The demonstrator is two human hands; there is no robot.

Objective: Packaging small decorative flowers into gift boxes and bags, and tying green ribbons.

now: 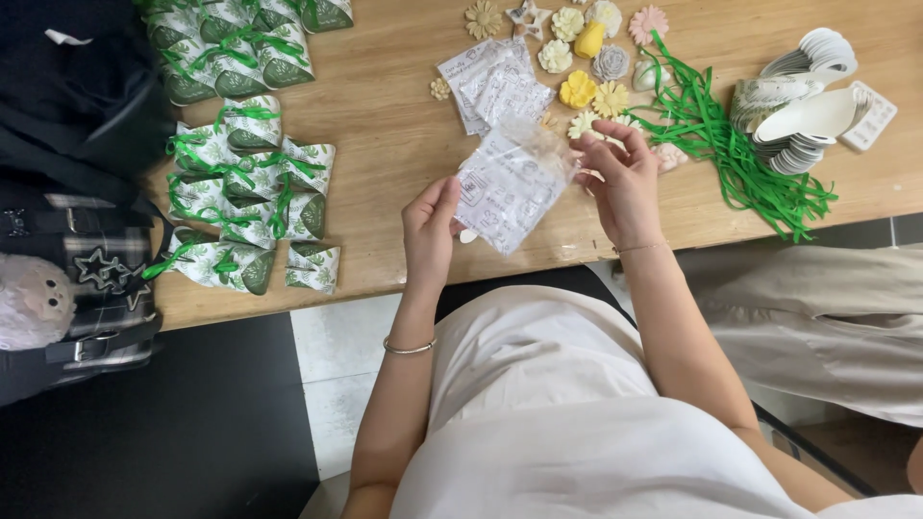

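Observation:
Both my hands hold one clear plastic pouch point(510, 183) with dark printed drawings, just above the front edge of a wooden table point(394, 135). My left hand point(430, 229) pinches the pouch's left edge. My right hand point(623, 178) grips its upper right corner, fingers curled near the opening. Just beyond my right hand lie several small flower-shaped pieces point(581, 88) in yellow, cream, grey and pink. A small pile of the same empty pouches point(490, 82) lies flat behind the held one.
Several leaf-printed packets tied with green ribbon point(245, 173) cover the table's left part. Loose green ribbons point(740, 159) and a stack of white flat cards point(803, 111) lie at the right. A dark bag with a plush toy point(67, 279) stands at the left. Another person's light trouser leg point(817, 317) is at the right.

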